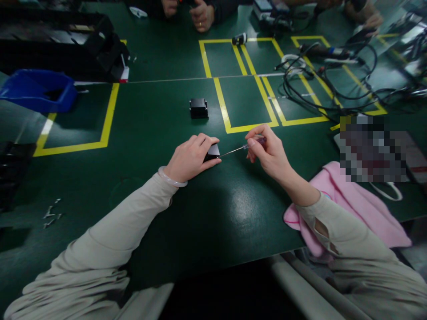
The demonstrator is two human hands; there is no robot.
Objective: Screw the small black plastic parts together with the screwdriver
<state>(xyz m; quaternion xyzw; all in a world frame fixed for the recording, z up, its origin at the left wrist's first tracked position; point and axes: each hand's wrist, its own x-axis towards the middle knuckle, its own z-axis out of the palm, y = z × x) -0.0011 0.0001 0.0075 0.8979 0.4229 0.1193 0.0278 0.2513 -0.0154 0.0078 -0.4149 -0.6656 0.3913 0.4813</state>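
My left hand [192, 156] is closed around a small black box-shaped part [213, 152], pressing it on the green tabletop; most of the part is hidden under the fingers. In my right hand [267, 149] is a screwdriver [245, 146] with a clear purplish handle and a thin metal shaft. Its tip points left and meets the right end of the black part, near my left thumb. A similar black box-shaped part [199, 108] stands on the table just beyond my left hand.
Left are a blue bin [42, 91], black trays [60, 42] and small metal pieces [51, 214]. Tangled black cables [300, 100] lie far right, a pink cloth [350, 204] near right. Yellow tape [251, 129] marks the green table [213, 213]. Another person's hands [202, 15] are across it.
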